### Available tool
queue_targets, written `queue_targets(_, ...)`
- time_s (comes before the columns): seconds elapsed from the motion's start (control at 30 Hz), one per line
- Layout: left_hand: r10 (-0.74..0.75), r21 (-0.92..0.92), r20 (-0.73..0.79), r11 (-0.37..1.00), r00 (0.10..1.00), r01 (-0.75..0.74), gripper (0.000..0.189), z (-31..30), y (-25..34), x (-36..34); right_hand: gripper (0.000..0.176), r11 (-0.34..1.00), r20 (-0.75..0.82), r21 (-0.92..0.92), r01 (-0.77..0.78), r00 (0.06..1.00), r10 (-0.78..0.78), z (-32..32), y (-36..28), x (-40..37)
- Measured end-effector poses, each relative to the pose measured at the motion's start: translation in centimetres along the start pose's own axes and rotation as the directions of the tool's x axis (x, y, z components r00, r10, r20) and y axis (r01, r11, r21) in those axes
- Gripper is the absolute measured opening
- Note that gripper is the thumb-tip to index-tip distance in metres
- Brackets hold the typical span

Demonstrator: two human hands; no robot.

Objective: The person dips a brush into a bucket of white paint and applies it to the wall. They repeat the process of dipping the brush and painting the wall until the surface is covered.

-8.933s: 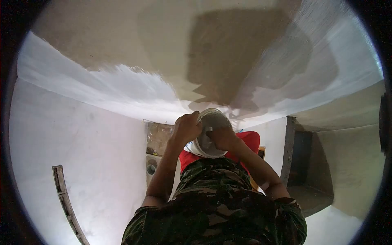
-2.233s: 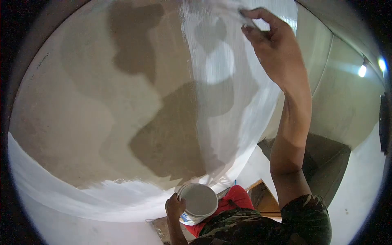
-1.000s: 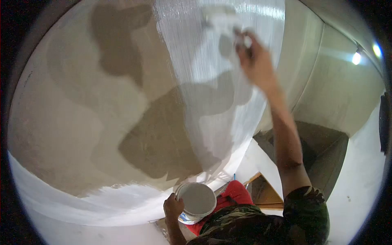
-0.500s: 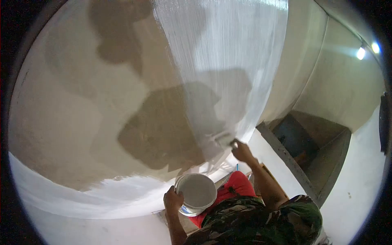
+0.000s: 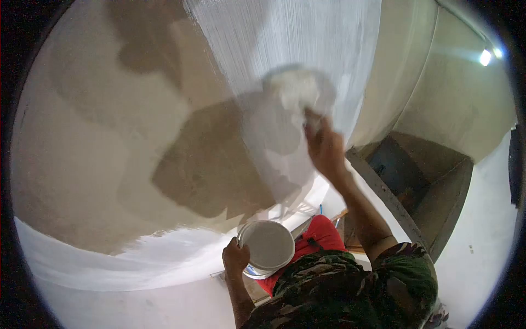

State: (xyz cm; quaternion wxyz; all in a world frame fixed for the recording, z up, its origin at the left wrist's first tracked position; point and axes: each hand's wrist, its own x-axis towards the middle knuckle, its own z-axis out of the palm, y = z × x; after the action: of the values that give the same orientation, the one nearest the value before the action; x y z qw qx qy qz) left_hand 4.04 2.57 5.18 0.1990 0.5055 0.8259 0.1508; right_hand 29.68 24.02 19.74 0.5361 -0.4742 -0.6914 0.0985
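My left hand grips the left rim of a round white bucket, whose inside looks pale grey. In my right hand is a wide brush, blurred by motion, with pale bristles pointing up. The brush lies over the freshly white-coated strip of the wall, and whether it touches the surface cannot be made out. To the left of the strip the wall is bare and beige, with shadows across it.
A grey recessed opening with a raised ledge lies right of my right arm. Two bright lamps shine at the upper right. My legs in red are below, beside the bucket. White-coated wall runs along the lower left.
My right hand has moved up the wall with the brush, from low near the strip's bottom. My left hand and the bucket have shifted only slightly in view.
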Motion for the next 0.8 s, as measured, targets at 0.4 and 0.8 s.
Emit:
queue_targets(0.4, -0.037, -0.042, 0.018, 0.998, 0.999, 0.038, 0.027, 0.1, -1.1, -1.0, 0.038, 0.812, 0.531, -0.170, -0.558, 0.643, 0.552, 10.5, 20.3, -25.8)
queue_targets(0.8, 0.000, -0.008, -0.032, 1.000, 0.999, 0.000, 0.027, 0.4, -1.8, -0.6, 0.041, 0.292, 0.926, 0.222, -0.930, 0.295, 0.235, 1.9, 10.5, -16.8)
